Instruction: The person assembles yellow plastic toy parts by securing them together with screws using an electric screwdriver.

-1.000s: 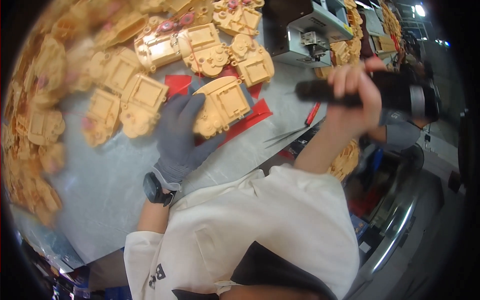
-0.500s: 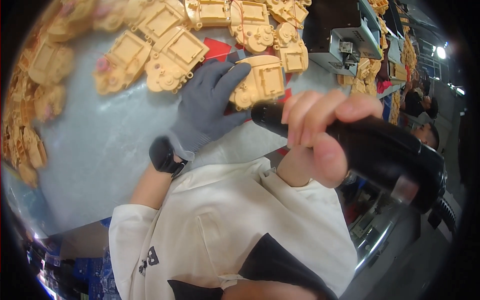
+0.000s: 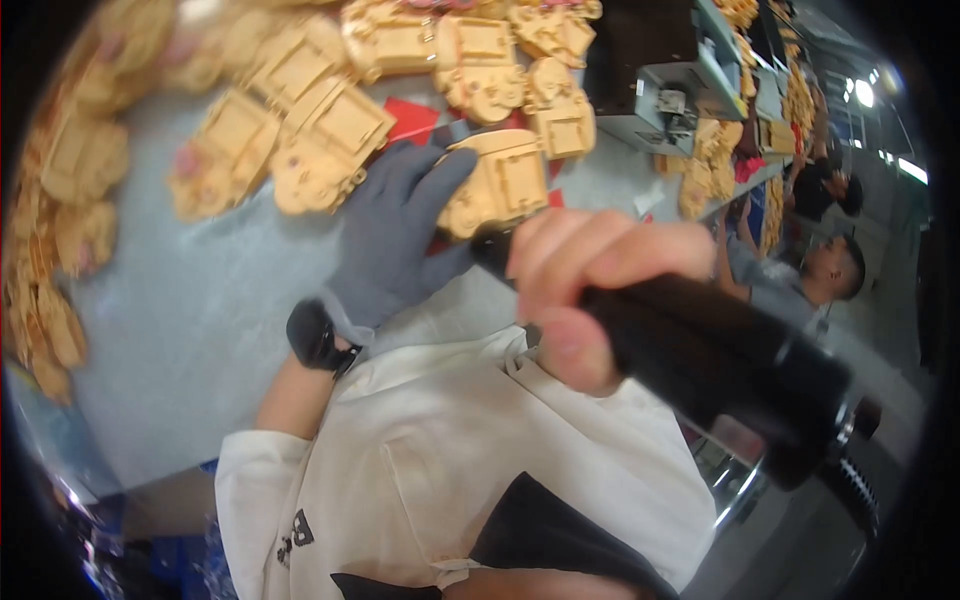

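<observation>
Fingers (image 3: 440,175) of the gloved left hand (image 3: 395,235) lie spread flat against a tan wooden toy car (image 3: 500,180) on the grey tabletop (image 3: 190,330). Bare right hand (image 3: 590,290) is wrapped tight around a black power tool (image 3: 720,360), its tip just below the car.

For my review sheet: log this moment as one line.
left hand: gloved, pressing on tan toy part | right hand: bare, gripping black power tool | grey table: more tan parts

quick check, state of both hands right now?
Left hand: gloved, fingers spread open, resting flat on the tan wooden piece, not gripping it.
Right hand: bare, closed around the black tool.
</observation>
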`<state>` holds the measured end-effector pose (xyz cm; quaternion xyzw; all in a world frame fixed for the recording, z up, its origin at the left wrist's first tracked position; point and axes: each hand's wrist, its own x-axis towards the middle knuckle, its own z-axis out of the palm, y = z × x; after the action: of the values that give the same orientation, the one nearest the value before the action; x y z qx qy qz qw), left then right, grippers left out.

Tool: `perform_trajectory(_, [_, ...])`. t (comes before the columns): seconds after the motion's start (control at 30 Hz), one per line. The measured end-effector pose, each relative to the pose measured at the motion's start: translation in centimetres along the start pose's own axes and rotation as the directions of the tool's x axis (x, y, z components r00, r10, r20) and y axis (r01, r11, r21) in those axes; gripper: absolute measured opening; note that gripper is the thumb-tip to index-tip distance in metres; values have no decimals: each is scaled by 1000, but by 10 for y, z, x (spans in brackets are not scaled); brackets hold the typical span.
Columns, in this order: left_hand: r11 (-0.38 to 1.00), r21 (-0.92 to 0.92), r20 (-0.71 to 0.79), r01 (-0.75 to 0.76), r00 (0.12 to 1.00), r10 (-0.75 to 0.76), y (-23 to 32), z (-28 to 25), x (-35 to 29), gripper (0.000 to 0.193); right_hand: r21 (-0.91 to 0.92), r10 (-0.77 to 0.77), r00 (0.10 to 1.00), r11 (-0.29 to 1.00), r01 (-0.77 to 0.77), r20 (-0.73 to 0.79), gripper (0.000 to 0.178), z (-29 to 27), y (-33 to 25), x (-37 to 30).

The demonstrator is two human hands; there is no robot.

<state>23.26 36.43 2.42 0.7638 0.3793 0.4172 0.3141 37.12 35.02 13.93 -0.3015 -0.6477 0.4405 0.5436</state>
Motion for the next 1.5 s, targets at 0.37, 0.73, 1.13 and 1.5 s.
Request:
perform_trajectory(0.37, [999, 53, -19, -8, 1000, 9, 14, 6, 5, 63, -190, -239, 707, 970, 149, -666, 24, -180, -30, 15])
perform_trajectory(0.73, [998, 11, -9, 62, 998, -62, 13, 3, 8, 69, 72, -65, 815, 989, 130, -576, 31, -115, -16, -3])
perform_trajectory(1.13, [989, 105, -34, 102, 995, -99, 14, 3, 1, 78, -76, -16, 968, 997, -3, -249, 37, -15, -11, 44])
perform_trajectory(1.5, [992, 79, -36, 100, 995, -98, 12, 1, -1, 81, -133, 86, 946, 982, -133, -312, 24, -1, 14, 61])
